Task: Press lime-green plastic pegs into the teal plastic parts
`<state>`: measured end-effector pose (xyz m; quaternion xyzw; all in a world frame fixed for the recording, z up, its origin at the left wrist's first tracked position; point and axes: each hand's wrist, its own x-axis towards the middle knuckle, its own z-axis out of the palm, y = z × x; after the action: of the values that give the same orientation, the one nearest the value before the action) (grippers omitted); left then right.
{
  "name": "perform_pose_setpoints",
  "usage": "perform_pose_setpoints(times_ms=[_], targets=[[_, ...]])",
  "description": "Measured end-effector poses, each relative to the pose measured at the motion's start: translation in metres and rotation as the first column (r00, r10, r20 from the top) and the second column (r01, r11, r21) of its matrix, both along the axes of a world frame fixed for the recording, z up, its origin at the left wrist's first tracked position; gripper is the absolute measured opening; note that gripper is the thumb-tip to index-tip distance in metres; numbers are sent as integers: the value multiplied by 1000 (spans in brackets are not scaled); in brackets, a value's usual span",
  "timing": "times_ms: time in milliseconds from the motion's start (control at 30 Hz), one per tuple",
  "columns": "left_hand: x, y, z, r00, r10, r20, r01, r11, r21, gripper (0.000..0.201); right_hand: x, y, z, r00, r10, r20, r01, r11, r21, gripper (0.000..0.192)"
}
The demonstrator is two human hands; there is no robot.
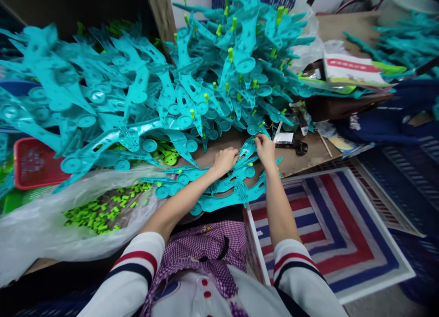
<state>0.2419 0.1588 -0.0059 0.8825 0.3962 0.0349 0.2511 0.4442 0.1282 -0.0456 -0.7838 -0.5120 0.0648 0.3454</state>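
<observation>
My left hand (226, 161) is closed at the left side of a turquoise plastic part (247, 149) near the table's front edge. On the part's right end, my right hand (265, 149) pinches with bent fingers. Whether a small green piece sits between those fingers is hidden. Below my hands lie several more turquoise plastic parts (219, 202), overlapping at the table edge, with a few small green pegs in them. Small green pegs (99, 216) lie loose in a clear plastic bag (37, 225) to the left.
A tall heap of turquoise parts (137, 79) fills the back, many with green pegs standing up. At the left is a red tray (41, 164). A white-framed crate (384, 244) with a striped lining stands right, below a black tape dispenser-like object (291, 143).
</observation>
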Motion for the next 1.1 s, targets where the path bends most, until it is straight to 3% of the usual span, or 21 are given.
perform_pose_setpoints(times_ms=[300, 433, 900, 1100], targets=[[-3, -2, 1, 1000, 3, 8, -3, 1000, -1, 28, 5, 4, 10, 969, 153, 191, -128, 982, -137, 24], [-2, -2, 2, 1000, 7, 9, -7, 1000, -1, 28, 9, 2, 10, 957, 255, 140, -247, 966, -71, 25], [-2, -1, 1, 999, 22, 23, -22, 1000, -8, 28, 2, 7, 1, 981, 146, 125, -143, 989, -33, 34], [-3, -6, 2, 999, 38, 29, -38, 999, 4, 26, 6, 1, 1, 990, 134, 39, -132, 989, -62, 37]])
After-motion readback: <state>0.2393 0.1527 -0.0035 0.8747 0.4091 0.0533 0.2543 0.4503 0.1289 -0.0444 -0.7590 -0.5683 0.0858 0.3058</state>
